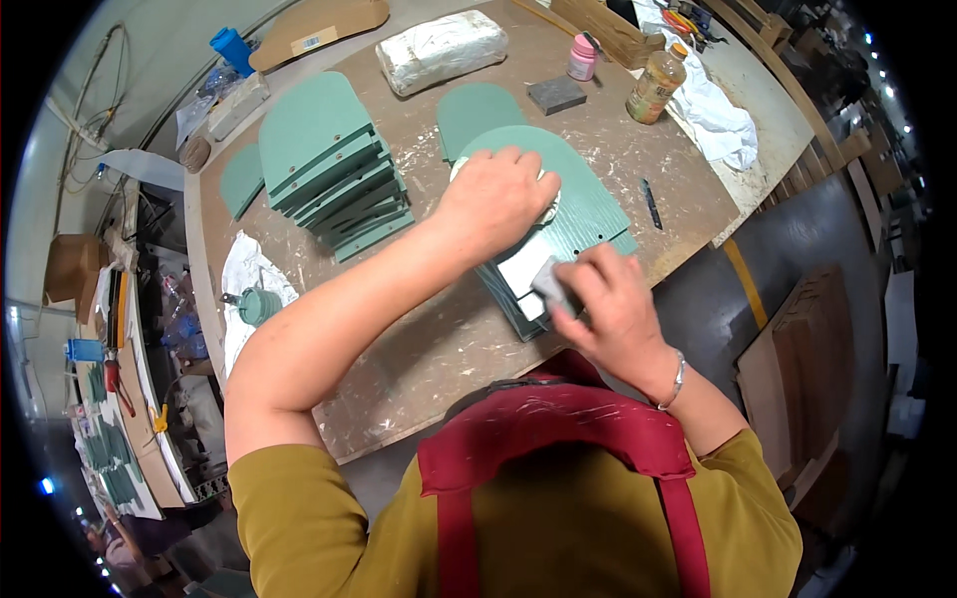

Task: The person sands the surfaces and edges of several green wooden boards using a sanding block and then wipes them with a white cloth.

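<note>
A green board with a rounded end (pixel 588 194) lies on the worktable, with a row of small holes near its straight edge. My left hand (pixel 498 199) presses down on it, closed over a white cloth (pixel 550 211) that shows at its sides. My right hand (pixel 613 309) pinches a small grey block (pixel 548 281), slightly blurred, at the board's near edge. Under the block is a white patch (pixel 521 267); whether it is paper or part of the board, I cannot tell. Another rounded green board (pixel 477 108) lies just beyond.
A stack of green boards (pixel 314 135) stands at left, beside a green jar (pixel 259 306) on a white rag. Farther back are a white wrapped bundle (pixel 444 52), a dark grey block (pixel 556 96), a pink bottle (pixel 582 58) and a drink bottle (pixel 657 85). A black pen (pixel 651 203) lies right.
</note>
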Action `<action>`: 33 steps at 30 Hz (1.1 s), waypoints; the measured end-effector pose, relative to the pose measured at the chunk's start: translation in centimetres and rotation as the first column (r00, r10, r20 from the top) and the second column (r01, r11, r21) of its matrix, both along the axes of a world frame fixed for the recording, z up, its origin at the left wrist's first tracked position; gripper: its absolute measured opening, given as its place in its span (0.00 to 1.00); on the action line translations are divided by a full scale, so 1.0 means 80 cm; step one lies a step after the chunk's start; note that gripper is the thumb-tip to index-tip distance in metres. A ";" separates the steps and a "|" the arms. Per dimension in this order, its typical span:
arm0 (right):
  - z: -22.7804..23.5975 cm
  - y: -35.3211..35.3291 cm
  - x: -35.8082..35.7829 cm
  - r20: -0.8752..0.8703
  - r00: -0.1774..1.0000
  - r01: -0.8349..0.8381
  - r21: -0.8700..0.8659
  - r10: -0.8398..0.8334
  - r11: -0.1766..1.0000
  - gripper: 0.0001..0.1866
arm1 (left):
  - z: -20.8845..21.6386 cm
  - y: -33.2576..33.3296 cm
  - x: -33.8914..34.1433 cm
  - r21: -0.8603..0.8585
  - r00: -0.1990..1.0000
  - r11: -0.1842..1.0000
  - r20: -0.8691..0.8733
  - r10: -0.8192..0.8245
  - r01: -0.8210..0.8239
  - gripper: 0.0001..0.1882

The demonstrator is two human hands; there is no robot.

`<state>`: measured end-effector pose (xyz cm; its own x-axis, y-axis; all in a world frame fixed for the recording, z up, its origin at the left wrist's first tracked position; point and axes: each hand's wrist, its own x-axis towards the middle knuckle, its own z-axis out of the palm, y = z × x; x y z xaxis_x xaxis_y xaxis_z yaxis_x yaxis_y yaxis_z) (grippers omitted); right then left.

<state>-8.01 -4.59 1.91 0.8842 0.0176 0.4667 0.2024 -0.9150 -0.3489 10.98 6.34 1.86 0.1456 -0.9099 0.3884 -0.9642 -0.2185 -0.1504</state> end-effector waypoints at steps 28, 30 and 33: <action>-0.001 -0.030 -0.005 0.018 0.994 0.108 0.005 -0.108 0.994 0.16 | -0.001 -0.002 0.001 -0.003 1.000 1.000 0.029 -0.001 0.001 0.04; -0.005 -0.049 -0.009 0.017 0.978 0.207 -0.020 -0.206 0.978 0.15 | -0.001 -0.003 0.002 -0.018 0.999 1.000 0.042 -0.007 0.008 0.04; -0.003 -0.092 -0.015 0.055 0.919 0.395 -0.079 -0.391 0.915 0.15 | -0.003 0.000 0.001 -0.023 0.999 1.000 0.036 0.006 -0.005 0.04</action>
